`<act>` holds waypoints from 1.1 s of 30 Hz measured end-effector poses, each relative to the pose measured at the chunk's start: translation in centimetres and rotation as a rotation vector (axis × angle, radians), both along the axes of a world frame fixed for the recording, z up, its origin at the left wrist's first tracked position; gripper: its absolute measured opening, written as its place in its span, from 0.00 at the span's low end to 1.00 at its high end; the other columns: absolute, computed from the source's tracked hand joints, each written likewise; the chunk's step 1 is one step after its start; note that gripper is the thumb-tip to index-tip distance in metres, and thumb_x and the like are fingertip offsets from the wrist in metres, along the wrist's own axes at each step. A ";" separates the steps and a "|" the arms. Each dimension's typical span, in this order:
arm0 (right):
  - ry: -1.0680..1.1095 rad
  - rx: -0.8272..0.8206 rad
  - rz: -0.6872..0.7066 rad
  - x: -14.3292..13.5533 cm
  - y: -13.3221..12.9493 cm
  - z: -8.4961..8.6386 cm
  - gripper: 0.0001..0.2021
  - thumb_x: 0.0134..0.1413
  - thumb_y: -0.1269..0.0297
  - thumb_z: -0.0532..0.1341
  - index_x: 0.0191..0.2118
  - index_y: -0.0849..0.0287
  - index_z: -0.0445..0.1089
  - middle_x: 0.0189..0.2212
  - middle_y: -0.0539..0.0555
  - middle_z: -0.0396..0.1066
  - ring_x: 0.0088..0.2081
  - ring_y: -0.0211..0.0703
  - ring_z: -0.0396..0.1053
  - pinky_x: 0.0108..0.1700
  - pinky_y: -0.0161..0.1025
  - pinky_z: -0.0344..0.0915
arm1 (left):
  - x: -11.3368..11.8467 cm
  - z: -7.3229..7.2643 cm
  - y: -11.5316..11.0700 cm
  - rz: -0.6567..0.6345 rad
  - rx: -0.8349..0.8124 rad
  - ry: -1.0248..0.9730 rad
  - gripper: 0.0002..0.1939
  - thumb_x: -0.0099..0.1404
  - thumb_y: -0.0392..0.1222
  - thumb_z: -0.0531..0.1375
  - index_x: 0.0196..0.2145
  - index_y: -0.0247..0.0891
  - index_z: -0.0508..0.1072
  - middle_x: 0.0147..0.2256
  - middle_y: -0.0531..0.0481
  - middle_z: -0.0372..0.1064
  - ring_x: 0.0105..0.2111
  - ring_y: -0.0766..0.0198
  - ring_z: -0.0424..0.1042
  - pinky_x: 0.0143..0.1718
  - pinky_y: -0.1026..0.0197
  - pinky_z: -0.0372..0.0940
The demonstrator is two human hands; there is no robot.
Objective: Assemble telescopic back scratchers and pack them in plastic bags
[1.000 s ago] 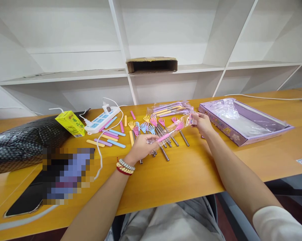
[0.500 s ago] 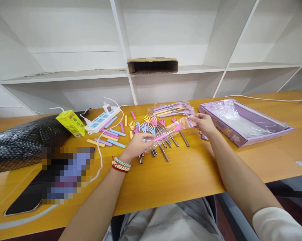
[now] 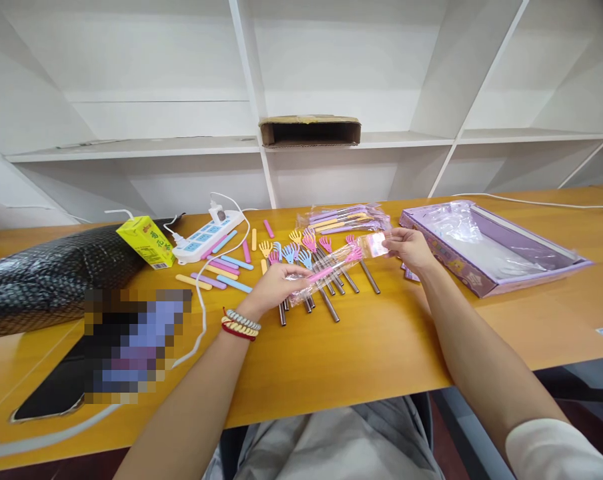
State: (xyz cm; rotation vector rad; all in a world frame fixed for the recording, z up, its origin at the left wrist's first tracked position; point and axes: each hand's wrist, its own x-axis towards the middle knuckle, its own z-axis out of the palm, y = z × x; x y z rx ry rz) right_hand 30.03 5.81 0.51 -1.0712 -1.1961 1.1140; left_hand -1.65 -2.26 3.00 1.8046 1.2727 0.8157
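A pink back scratcher (image 3: 326,272) lies inside a clear plastic bag held level above the table. My left hand (image 3: 275,287) is closed on the bag's left end, by the handle. Fingers of my right hand (image 3: 407,247) pinch the other end, where a pale card (image 3: 377,245) shows through the plastic. Under the bag lie several loose scratcher heads on metal rods (image 3: 366,273), in yellow, blue, pink and purple. Coloured handle tubes (image 3: 235,263) are scattered to the left. Behind them rests a pile of bagged back scratchers (image 3: 344,218).
On the right stands an open purple display box (image 3: 461,261) with clear plastic in it. To the left are a white power strip (image 3: 209,237), a yellow drink carton (image 3: 145,241), a black wrapped bundle (image 3: 56,277) and a phone (image 3: 56,380). A cardboard box (image 3: 310,131) sits on the shelf.
Both hands keep their hold on the bagged back scratcher. The card end has tilted slightly and now catches the light. The view has shifted a little.
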 end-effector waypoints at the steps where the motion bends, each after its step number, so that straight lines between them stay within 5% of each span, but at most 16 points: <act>1: 0.000 -0.009 -0.007 0.0 0.0 0.0 0.17 0.27 0.68 0.70 0.30 0.63 0.71 0.22 0.51 0.71 0.21 0.36 0.67 0.22 0.34 0.69 | -0.1 0.0 0.0 -0.009 -0.014 0.005 0.14 0.52 0.43 0.61 0.36 0.37 0.77 0.35 0.48 0.74 0.34 0.61 0.71 0.38 0.61 0.64; 8: -0.051 -0.012 -0.071 0.0 0.2 -0.2 0.18 0.22 0.68 0.72 0.27 0.63 0.68 0.19 0.51 0.70 0.18 0.35 0.65 0.19 0.32 0.64 | 0.0 -0.1 -0.2 -0.023 -0.180 -0.022 0.15 0.51 0.45 0.62 0.35 0.35 0.74 0.26 0.50 0.71 0.19 0.68 0.66 0.19 0.66 0.60; 15: -0.119 0.009 -0.057 -0.2 0.3 -0.3 0.19 0.22 0.67 0.72 0.27 0.63 0.67 0.17 0.49 0.68 0.17 0.32 0.61 0.17 0.30 0.58 | 0.1 -0.3 -0.4 -0.092 -0.274 -0.029 0.18 0.53 0.46 0.60 0.40 0.34 0.71 0.20 0.52 0.67 0.17 0.68 0.65 0.17 0.67 0.59; 23: -0.165 0.019 -0.102 -0.7 -0.1 0.2 0.19 0.24 0.66 0.71 0.28 0.63 0.67 0.19 0.49 0.67 0.18 0.31 0.60 0.18 0.29 0.55 | 0.5 0.5 -1.0 -0.172 -0.206 0.081 0.15 0.53 0.46 0.58 0.35 0.34 0.73 0.25 0.52 0.68 0.21 0.68 0.65 0.22 0.67 0.60; 33: -0.042 0.019 0.075 -1.0 -0.4 0.3 0.13 0.38 0.62 0.64 0.34 0.60 0.72 0.32 0.54 0.71 0.31 0.38 0.67 0.26 0.33 0.65 | 0.7 0.1 -0.9 -0.159 -0.153 0.002 0.14 0.55 0.46 0.57 0.35 0.33 0.73 0.27 0.51 0.68 0.21 0.68 0.64 0.22 0.67 0.59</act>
